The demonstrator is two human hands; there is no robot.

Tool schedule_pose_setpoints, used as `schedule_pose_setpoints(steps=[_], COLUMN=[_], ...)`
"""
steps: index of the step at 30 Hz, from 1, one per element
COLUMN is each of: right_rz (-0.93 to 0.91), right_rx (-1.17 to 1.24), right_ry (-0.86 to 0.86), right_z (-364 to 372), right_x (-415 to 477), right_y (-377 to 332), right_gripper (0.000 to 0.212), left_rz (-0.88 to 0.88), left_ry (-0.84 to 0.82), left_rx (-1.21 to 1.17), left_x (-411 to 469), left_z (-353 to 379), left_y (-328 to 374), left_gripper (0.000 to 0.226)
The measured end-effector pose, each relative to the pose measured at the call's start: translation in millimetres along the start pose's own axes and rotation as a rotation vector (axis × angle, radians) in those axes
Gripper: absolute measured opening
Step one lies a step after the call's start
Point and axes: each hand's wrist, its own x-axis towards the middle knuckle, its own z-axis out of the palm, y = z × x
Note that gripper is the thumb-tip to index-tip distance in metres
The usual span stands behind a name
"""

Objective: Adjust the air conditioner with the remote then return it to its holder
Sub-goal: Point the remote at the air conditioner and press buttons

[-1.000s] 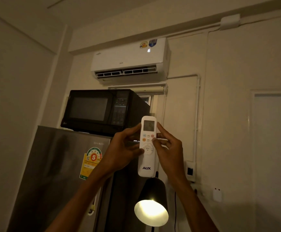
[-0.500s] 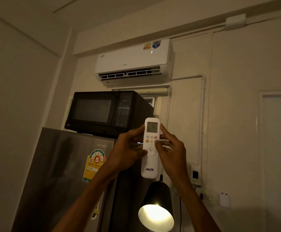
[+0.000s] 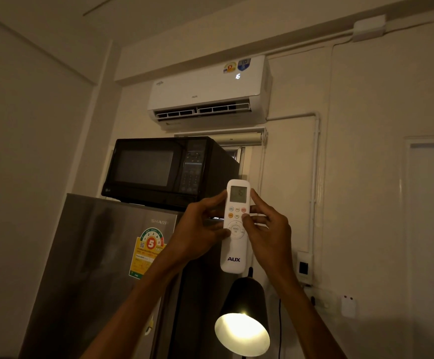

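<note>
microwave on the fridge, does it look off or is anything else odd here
The microwave sits skewed on the fridge, its front corner overhanging the fridge's top edge. Otherwise nothing stands out: both hands hold the remote upright below the air conditioner, whose display is lit.

Both arms raised; left grip (image 3: 200,229) and right grip (image 3: 267,229) closed, thumbs forward

AUX on remote (image 3: 235,226); SHARP on fridge (image 3: 102,255)
</note>
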Motion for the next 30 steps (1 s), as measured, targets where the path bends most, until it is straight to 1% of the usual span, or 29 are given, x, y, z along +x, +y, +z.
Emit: schedule_pose_setpoints(steps=[5,12,15,24,30], right_rz=[0.007,0.071,0.084,0.084,0.033], right_rx=[0.017,0.059,0.061,0.080,0.062], right_ry=[-0.039,-0.172,-0.199,-0.181,-0.104], right_z=[-4.0,-10.6,-12.9,-16.1,-15.1], right_x=[-0.6,-5.7,-6.1,-7.0,-6.8], right_y=[1.5,2.3,3.3,7.3,6.5], right_gripper=[0.055,0.068,0.070,0.068,0.055], left_rz=[0.005,-0.001,0.006,0.003,-0.005], left_ry=[-0.016,-0.034,-0.043,-0.091,-0.108], left_rx=[-0.007,-0.007,-0.015,-0.030,-0.053], left_x=[-0.9,-3.2,-4.9,-6.3,-5.9], left_z=[1.7,2.3,3.4,4.3,5.7], left_y=[1.3,0.8,1.2,2.3,-0.6], left_gripper=[0.075,0.074,0.074,0.079,0.080])
